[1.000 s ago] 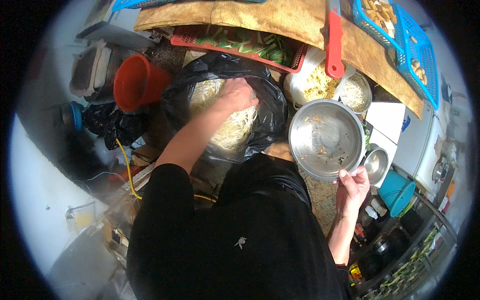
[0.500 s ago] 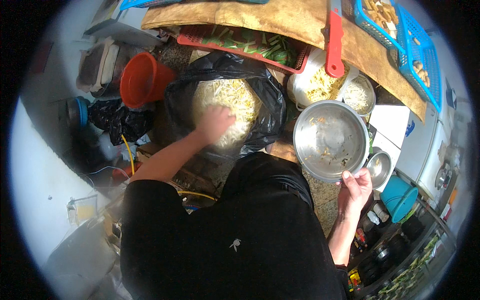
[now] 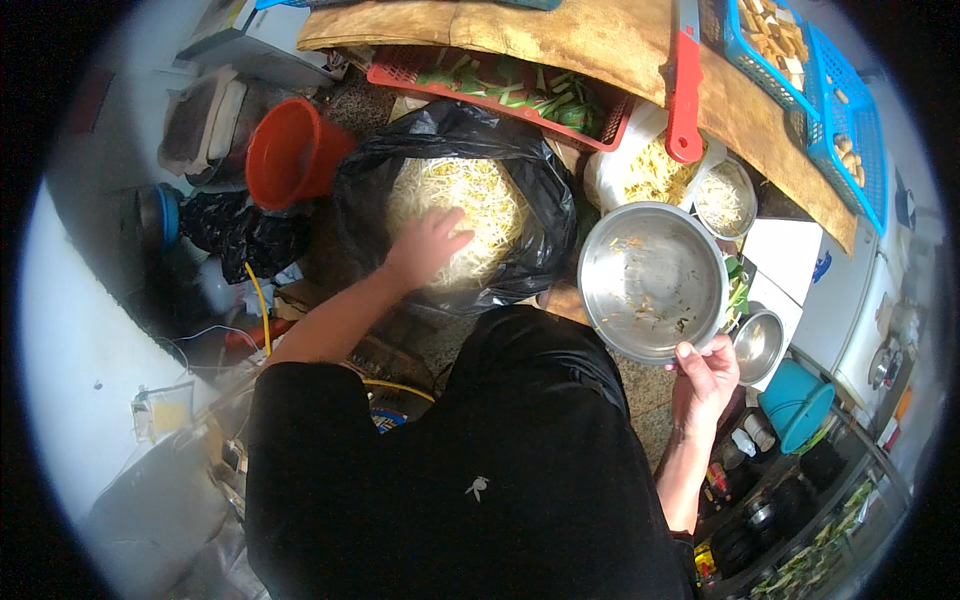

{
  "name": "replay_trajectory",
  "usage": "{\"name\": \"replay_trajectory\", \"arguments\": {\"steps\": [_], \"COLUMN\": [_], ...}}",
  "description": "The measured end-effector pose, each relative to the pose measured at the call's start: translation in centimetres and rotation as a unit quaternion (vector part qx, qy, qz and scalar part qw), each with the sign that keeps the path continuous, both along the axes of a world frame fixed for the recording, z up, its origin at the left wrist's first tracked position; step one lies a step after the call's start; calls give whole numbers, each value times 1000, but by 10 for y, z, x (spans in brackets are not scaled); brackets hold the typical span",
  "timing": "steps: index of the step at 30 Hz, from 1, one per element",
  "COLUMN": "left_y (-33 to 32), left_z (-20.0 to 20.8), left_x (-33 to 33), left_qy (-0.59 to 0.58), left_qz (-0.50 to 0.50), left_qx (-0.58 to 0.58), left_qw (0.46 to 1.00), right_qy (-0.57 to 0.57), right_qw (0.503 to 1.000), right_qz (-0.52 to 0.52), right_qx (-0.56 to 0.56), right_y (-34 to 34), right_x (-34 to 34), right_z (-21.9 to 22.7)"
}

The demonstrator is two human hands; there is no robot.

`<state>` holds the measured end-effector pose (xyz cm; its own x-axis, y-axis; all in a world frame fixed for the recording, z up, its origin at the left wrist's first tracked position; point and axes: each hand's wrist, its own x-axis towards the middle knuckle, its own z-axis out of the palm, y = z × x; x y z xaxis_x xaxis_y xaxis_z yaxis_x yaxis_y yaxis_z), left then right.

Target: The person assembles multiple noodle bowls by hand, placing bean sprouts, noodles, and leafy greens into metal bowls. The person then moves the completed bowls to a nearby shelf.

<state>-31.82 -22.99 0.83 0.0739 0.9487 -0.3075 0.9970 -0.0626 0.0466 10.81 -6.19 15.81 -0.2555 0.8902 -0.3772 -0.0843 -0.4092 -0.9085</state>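
Pale bean sprouts [image 3: 490,215] fill a wide-mouthed black plastic bag [image 3: 548,190] in front of me. My left hand [image 3: 428,248] rests on the near left part of the sprouts, fingers apart; its fingertips are slightly blurred. On the right, my right hand [image 3: 706,368] grips the near rim of a stainless steel bowl [image 3: 652,275], thumb on top and the other fingers mostly hidden beneath. A few orange and dark green scraps stick to the inside of that tilted bowl.
Beyond the bag lies a red basket [image 3: 450,92] of cut greens, under a wooden board [image 3: 560,35] holding a red-handled knife [image 3: 685,110]. Left stands an orange-red bucket [image 3: 290,155]; right, a bag of yellow strips [image 3: 655,172], small metal bowls [image 3: 760,345] and a teal bucket [image 3: 797,405].
My left hand has stayed over the sprouts, its fingers now more spread. The bowl in my right hand has shifted slightly left.
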Motion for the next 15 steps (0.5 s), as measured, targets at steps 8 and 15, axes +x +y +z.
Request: {"name": "replay_trajectory", "arguments": {"steps": [8, 15], "left_y": [42, 15], "left_z": [11, 6], "left_x": [-45, 33], "left_qy": [-98, -45], "left_qz": [388, 145], "left_qx": [54, -43], "left_qw": [915, 988], "right_qy": [13, -24], "right_qw": [998, 992], "right_qz": [67, 122], "right_qx": [1, -10], "right_y": [4, -5], "right_x": [-37, -84], "right_z": [1, -1]}}
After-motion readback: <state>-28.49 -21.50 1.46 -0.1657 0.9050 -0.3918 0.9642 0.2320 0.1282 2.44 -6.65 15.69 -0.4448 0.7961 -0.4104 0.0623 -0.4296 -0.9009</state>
